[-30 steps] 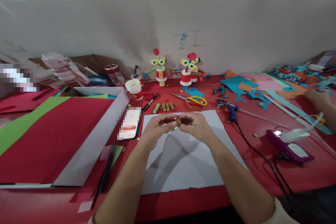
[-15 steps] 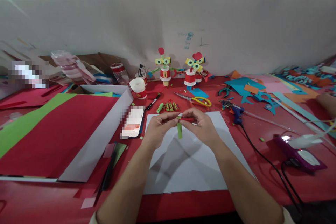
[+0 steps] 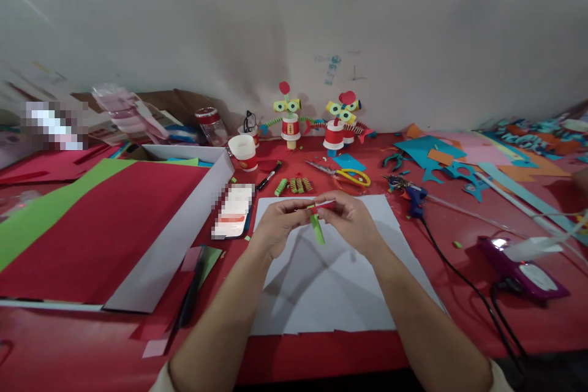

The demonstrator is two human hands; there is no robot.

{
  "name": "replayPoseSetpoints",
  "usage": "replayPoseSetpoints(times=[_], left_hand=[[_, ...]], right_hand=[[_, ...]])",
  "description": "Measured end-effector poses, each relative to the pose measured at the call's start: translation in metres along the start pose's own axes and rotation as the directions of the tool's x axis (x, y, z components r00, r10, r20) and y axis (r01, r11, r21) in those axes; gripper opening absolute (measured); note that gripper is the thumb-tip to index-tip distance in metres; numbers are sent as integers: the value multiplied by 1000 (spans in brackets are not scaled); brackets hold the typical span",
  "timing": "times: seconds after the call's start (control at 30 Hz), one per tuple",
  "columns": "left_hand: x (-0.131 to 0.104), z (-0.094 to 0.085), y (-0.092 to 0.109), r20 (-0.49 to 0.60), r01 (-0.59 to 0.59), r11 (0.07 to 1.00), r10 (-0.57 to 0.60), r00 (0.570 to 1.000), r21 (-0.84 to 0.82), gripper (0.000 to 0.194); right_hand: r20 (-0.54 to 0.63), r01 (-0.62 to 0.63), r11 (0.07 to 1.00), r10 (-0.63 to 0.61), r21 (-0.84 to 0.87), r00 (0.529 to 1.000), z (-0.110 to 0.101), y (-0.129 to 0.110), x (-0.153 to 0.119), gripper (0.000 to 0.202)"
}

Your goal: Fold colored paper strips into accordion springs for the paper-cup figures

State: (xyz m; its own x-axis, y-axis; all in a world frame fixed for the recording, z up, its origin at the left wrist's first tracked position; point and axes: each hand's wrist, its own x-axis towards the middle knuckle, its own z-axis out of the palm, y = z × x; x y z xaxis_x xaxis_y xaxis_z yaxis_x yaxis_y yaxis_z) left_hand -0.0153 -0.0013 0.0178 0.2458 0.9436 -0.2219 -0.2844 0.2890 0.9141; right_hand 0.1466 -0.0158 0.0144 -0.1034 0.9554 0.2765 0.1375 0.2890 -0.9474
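- Because the green strip point(image 3: 318, 233) and red strip point(image 3: 326, 204) could slip apart, the left hand point(image 3: 274, 228) pinches their crossing between closed fingers.
- The right hand point(image 3: 353, 220) grips the red strip in its fingertips, seemingly for control.
- Both strips are above the white sheet point(image 3: 331, 300), likely a protective layer.

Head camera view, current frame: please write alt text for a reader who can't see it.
Two bare hands, left and right, pinch a green paper strip and a red paper strip together above white paper on a red table. Behind them lie folded paper pieces and yellow-handled scissors, with paper-cup figures by the wall.
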Motion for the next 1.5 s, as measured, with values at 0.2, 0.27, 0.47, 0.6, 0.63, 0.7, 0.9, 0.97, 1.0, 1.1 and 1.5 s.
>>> replayPoseSetpoints(times=[0.2,0.27,0.47,0.6,0.63,0.7,0.9,0.97,1.0,1.1,1.5], left_hand=[[2,-2,-1,-19,-14,998,13,1000,-54,22],[3,-2,-1,-21,-19,998,18,1000,-58,23],[2,-2,-2,-24,-57,996,55,998,-62,26],[0,-1,-4,26,-116,990,119,993,-82,26],[-1,-1,-3,34,-130,988,133,991,-86,26],[-3,1,-2,45,-150,984,155,987,-93,25],[-3,3,-2,7,-160,979,163,987,-126,25],[-1,3,-4,0,-153,978,154,988,-140,25],[-1,2,-4,2,-150,978,152,988,-144,25],[0,1,-6,17,-149,979,152,988,-141,26],[3,1,-11,-2,-216,976,216,976,-34,30]], right_hand=[[98,284,906,-267,-313,959,-9,-2,1,26],[91,319,888,-307,-331,947,-9,-1,1,24],[11,342,890,-355,-302,935,-2,0,0,13],[-64,272,927,-297,-258,953,4,-2,-1,8],[-79,255,935,-282,-247,956,5,-2,-1,6],[-96,236,945,-263,-228,960,6,-2,-1,5],[-118,136,985,-148,-109,982,10,2,-1,7],[-136,48,999,-49,-13,990,12,4,-2,13],[-141,12,999,-7,34,990,12,4,-2,15],[-139,-37,989,57,144,989,15,6,-3,16],[-115,-84,960,118,266,986,20,4,-3,15]])
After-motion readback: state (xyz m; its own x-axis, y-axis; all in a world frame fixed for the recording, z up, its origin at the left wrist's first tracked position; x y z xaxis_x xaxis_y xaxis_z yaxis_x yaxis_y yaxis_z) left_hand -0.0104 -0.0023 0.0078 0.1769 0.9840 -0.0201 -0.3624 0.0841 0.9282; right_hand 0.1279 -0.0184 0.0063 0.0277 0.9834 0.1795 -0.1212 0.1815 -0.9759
